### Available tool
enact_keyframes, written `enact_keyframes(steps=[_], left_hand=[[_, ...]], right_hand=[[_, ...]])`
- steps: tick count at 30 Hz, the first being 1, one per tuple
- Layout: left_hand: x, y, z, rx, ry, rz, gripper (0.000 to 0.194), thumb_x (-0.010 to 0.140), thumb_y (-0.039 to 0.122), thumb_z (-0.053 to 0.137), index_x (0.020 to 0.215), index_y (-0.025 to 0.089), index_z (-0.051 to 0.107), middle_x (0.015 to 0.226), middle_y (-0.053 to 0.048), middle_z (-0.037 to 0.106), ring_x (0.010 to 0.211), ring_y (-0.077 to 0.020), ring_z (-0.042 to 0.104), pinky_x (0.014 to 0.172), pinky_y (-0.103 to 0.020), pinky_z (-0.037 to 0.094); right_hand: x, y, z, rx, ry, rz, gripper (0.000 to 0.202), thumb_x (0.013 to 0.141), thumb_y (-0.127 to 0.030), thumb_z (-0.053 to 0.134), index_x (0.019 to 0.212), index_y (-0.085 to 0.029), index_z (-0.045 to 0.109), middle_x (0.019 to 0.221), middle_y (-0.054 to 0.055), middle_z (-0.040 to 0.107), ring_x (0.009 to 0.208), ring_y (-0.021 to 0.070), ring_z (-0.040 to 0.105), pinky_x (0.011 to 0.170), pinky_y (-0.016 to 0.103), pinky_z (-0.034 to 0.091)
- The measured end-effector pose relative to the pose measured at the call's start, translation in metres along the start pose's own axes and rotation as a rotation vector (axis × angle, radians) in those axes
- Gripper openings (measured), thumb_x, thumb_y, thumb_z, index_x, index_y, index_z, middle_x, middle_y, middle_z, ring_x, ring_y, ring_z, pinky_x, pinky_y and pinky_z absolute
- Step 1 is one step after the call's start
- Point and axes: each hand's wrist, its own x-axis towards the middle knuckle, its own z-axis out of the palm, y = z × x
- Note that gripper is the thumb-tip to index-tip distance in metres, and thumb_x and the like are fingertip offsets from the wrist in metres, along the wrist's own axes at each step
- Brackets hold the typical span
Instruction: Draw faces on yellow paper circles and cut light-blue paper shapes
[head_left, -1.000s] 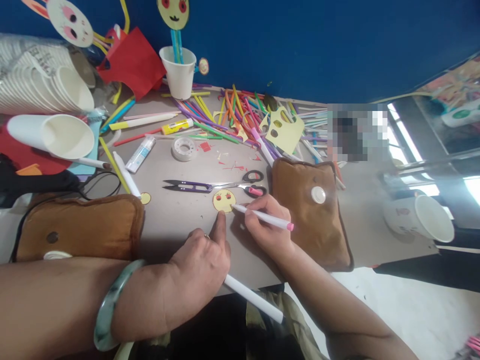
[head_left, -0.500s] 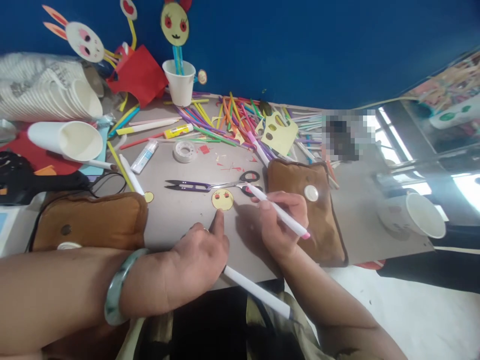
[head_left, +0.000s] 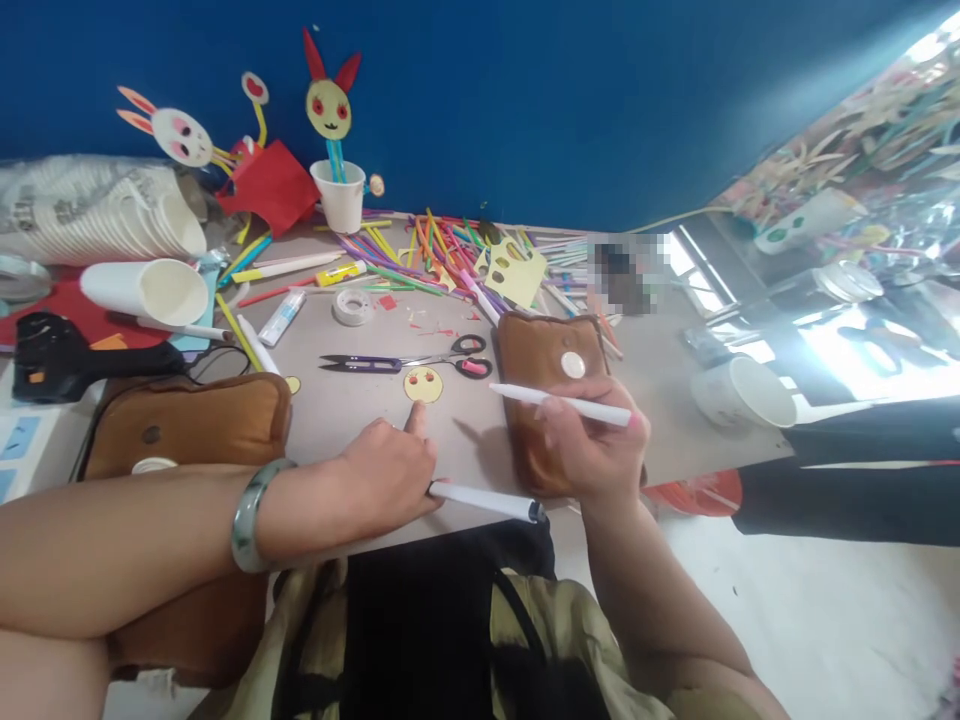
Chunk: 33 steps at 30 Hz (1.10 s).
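Observation:
A small round yellow paper face [head_left: 424,385] with two reddish eyes lies on the table. The index fingertip of my left hand [head_left: 386,470] presses its lower edge, while the curled fingers hold a white marker [head_left: 487,500] with a dark end. My right hand [head_left: 604,440] grips a white marker with a pink end [head_left: 581,405], its tip pointing left, apart from the face and above a brown padded pouch [head_left: 525,440]. Just behind the face lie purple-and-black scissors [head_left: 375,364], with a pink cap [head_left: 475,367] at one handle loop.
Behind are a tape roll [head_left: 352,307], glue stick [head_left: 341,273], scattered colourful sticks [head_left: 442,250] and a cut yellow sheet [head_left: 517,270]. A rabbit figure [head_left: 328,110] stands in a paper cup [head_left: 341,205]. At left are a glue gun [head_left: 90,365] and another brown pouch [head_left: 195,420].
My right hand has drawn back to the right from the paper face with its marker, which now lies flatter. My left fingertip stays on the face. The head view has shifted.

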Motion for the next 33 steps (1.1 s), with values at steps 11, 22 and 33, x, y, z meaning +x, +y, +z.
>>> enact_keyframes(steps=[11,22,33], left_hand=[[0.001,0.001,-0.001,0.029,0.002,0.017,0.053,0.089,0.056,0.052,0.101,0.008,0.072,0.14,-0.036,0.049,0.062,-0.0267,0.071,0.059,-0.039,0.051],[0.0,0.002,-0.016,-0.018,-0.081,0.035,0.046,0.092,0.046,0.051,0.101,0.005,0.07,0.139,-0.039,0.048,0.066,-0.0268,0.071,0.06,-0.037,0.051],[0.001,0.0,-0.023,-0.014,-0.142,0.036,0.049,0.092,0.049,0.053,0.107,0.005,0.07,0.142,-0.037,0.046,0.072,-0.0268,0.071,0.062,-0.035,0.049]], right_hand=[[0.038,-0.003,0.011,-0.562,-0.313,-0.275,0.013,0.091,-0.031,0.058,0.087,-0.021,0.066,0.084,0.005,0.074,0.077,0.0196,0.068,0.072,0.031,0.052],[0.084,-0.013,0.043,-0.729,-0.569,-0.279,0.012,0.085,-0.026,0.053,0.081,-0.019,0.061,0.066,0.004,0.067,0.061,0.0175,0.057,0.063,0.028,0.039],[0.099,-0.017,0.055,-0.991,-0.727,-0.263,0.015,0.083,-0.021,0.052,0.074,-0.018,0.063,0.062,0.006,0.067,0.057,0.019,0.057,0.06,0.029,0.037]])
